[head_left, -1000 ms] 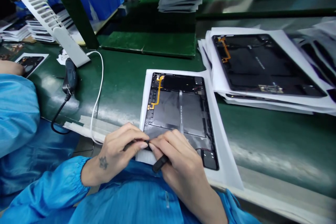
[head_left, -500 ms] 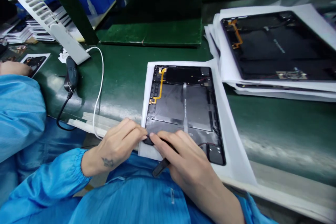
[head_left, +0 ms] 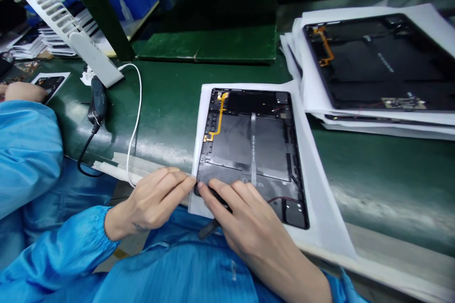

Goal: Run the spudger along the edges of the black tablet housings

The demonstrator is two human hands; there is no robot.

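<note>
An opened tablet back housing point(head_left: 231, 144) lies on a white sheet point(head_left: 323, 208) in front of me. Inside it show a dark battery, a yellow flex cable point(head_left: 221, 118) and a grey strip. My left hand point(head_left: 152, 201) pinches at the housing's near left corner; whatever is between its fingertips is too small to make out. Right beside it, my right hand point(head_left: 249, 220) is closed around a slim black tool point(head_left: 209, 229), whose flat end sticks out below the palm. The tool's working tip is hidden by the fingers at that corner.
More housings between white sheets form a stack point(head_left: 373, 61) at the right. Left of the work stand a white slotted holder point(head_left: 74, 35), a black corded device point(head_left: 97, 99) and a white cable point(head_left: 137, 118). A co-worker's sleeve point(head_left: 28, 147) is at the far left.
My right hand has shifted slightly left with the black tool, closer to the housing's corner. My left hand has turned a little, its fingertips staying there. The view has moved slightly.
</note>
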